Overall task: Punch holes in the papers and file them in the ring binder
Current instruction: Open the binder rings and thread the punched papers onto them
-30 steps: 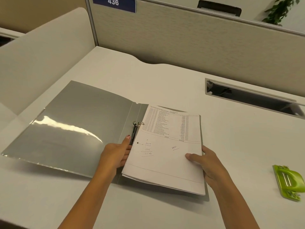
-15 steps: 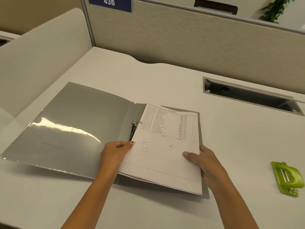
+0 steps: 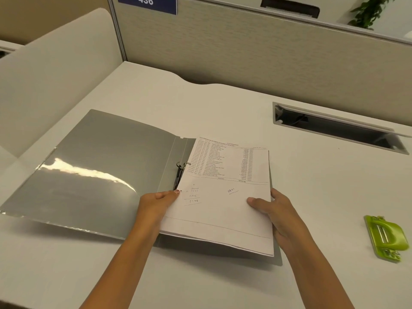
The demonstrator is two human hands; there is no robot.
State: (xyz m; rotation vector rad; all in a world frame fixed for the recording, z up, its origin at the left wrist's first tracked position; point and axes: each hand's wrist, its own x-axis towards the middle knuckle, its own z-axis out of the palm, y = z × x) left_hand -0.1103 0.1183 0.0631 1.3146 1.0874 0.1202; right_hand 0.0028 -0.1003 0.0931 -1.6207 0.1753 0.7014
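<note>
Two-handed hold on papers (image 3: 223, 197) | pinched at left edge by left hand (image 3: 156, 202), gripped at right by right hand (image 3: 274, 208) | slid left onto ring binder (image 3: 100, 163) just now | filing likely close

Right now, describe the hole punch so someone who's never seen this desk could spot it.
Start at the white desk and its long cable slot at the back right. Come nearer, to the right of the open grey ring binder and its papers. The hole punch lies there alone, the only lime-green thing on the desk.
</note>
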